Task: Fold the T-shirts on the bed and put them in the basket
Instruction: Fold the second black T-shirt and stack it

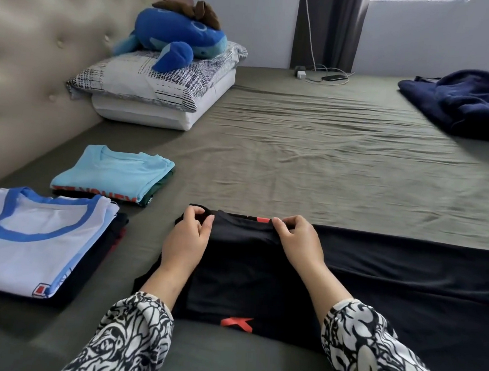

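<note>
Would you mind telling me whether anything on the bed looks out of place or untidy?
Nothing looks damaged or spilled. The two folded stacks, white-and-blue shirt on one, light blue shirt on the other, lie neat. A dark blue blanket sits rumpled at the far right, and no basket is in view. Both hands, left hand and right hand, pinch the black shirt.

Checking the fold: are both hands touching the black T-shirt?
Touching. The head view shows the left hand and right hand pinching the black T-shirt's far edge.

A black cotton T-shirt with red print (243, 275), low in the frame's centre, is pinched at its far edge by the left hand (186, 239) and right hand (298, 244). Two stacks of folded T-shirts (61, 221) are seen at lower left on the olive-green bed sheet (311, 161).
</note>
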